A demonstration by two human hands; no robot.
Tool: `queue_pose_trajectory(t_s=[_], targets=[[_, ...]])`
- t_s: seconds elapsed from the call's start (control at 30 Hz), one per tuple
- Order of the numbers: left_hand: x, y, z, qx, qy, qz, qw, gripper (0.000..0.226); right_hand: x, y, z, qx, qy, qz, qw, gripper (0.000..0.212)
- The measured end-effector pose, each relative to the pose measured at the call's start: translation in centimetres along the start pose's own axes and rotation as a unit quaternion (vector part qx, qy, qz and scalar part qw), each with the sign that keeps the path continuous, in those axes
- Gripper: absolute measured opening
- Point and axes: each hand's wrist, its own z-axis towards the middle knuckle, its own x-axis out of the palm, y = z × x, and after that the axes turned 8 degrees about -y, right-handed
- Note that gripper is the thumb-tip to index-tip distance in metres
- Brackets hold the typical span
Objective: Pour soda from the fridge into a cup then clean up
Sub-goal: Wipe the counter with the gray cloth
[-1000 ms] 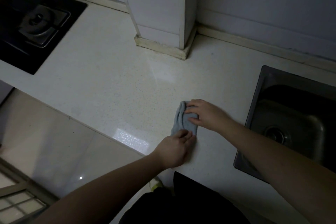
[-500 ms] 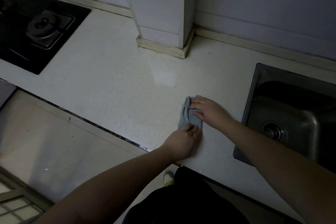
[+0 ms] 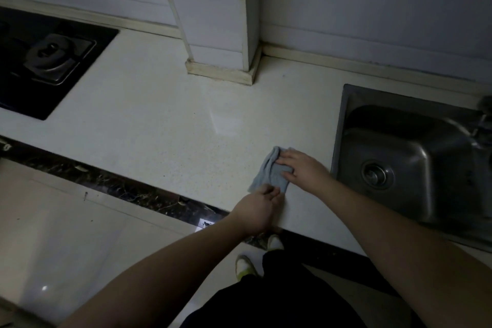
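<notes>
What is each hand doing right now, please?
Left hand: fingers curled, pinching the near edge of the grey cloth.
Right hand: open, fingers flat, pressing on the cloth.

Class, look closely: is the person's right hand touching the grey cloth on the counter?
Touching. The head view shows the right hand with straight fingers pressed flat on the crumpled grey cloth, overlapping its right edge.
</notes>
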Motion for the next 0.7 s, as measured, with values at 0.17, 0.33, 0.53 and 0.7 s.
queue_pose_trajectory(t_s=[0.17,0.33,0.53,0.7], targets=[[1.1,-0.2,-0.3,0.041,-0.02,-0.006,0.999,0.068,-0.3,-0.8,-2.2,-0.003,-0.003,-0.021,1.0,0.053],[1.5,-1.2,0.6,0.055,-0.044,-0.011,0.997,0.061,-1.0,-1.7,-2.7,-0.002,-0.01,-0.01,1.0,0.049],[2.3,-4.2,4.0,0.027,-0.061,-0.023,0.998,0.057,-3.0,-4.8,-3.4,-0.007,-0.005,-0.007,1.0,0.042],[2.3,-6.7,7.4,-0.002,-0.06,-0.023,0.998,0.056,-5.2,-7.7,-3.6,-0.023,-0.004,-0.002,1.0,0.038]])
